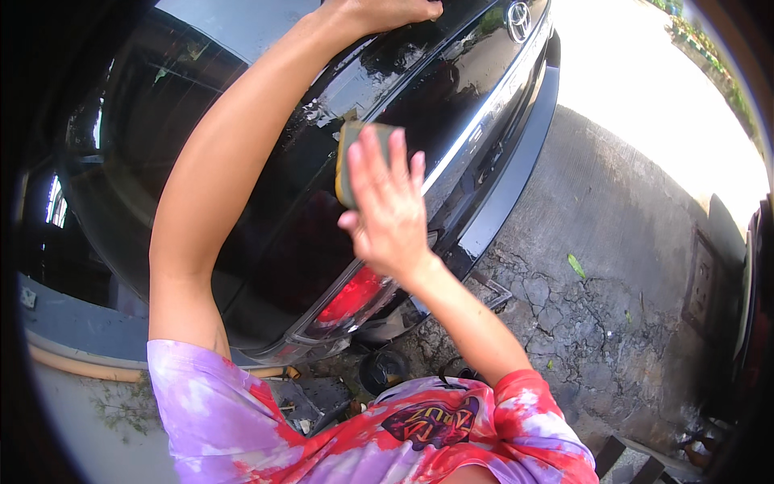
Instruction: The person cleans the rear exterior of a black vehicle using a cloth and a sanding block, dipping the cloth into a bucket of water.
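Observation:
Stretched fingers of my right hand press a sponge, grey-green with a yellow edge, against the black rear of a car. The palm stays over the sponge's near side and hides part of it. My left arm reaches far across the car, and my left hand rests on the black bodywork near the top edge of the view, where it is partly cut off. Wet, glossy patches show on the paint between my two hands. Below my right wrist is the red tail light.
The rear bumper runs along the car's right side. Cracked concrete with a green leaf lies beyond it. A dark bucket stands close to my body under the tail light. An orange hose or pipe lies at the left.

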Available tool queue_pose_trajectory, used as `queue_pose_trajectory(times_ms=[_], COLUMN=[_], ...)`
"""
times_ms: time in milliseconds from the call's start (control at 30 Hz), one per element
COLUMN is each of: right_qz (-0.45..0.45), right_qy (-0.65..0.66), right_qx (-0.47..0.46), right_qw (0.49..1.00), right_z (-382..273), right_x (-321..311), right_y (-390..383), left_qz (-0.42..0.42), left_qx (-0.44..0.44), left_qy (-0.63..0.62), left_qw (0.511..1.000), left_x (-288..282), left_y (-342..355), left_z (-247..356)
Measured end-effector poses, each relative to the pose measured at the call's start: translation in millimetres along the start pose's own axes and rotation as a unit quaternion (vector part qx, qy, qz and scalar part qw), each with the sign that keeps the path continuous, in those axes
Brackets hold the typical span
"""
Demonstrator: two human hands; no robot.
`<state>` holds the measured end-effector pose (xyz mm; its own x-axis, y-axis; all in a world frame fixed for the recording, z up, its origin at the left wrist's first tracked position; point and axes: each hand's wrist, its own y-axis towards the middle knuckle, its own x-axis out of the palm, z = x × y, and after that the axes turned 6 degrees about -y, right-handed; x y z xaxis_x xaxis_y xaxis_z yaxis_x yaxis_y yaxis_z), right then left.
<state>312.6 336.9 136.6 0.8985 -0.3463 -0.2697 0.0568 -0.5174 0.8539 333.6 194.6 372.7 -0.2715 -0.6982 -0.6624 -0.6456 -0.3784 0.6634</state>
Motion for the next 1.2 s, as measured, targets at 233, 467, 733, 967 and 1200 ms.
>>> queue_pose_trajectory(times_ms=[233,467,733,967,1200], right_qz=[0.101,0.031,-0.006,0.097,0.057], right_qy=[-0.011,-0.036,0.01,-0.063,-0.029], right_qx=[0.182,0.001,0.018,0.149,0.104], right_qw=[0.978,0.999,1.0,0.982,0.993], right_z=[105,44,-5,188,58], right_x=[-4,-7,10,-38,2], right_y=[88,29,-12,131,44], left_qz=[0.014,0.01,0.024,0.054,0.033], left_qx=[0.003,0.0,0.008,0.032,0.033], left_qy=[-0.009,0.004,0.009,-0.013,-0.016], left_qw=[1.0,1.0,1.0,0.998,0.999], left_x=[15,6,19,17,14], left_y=[11,6,5,27,-1], left_z=[3,3,-1,14,0])
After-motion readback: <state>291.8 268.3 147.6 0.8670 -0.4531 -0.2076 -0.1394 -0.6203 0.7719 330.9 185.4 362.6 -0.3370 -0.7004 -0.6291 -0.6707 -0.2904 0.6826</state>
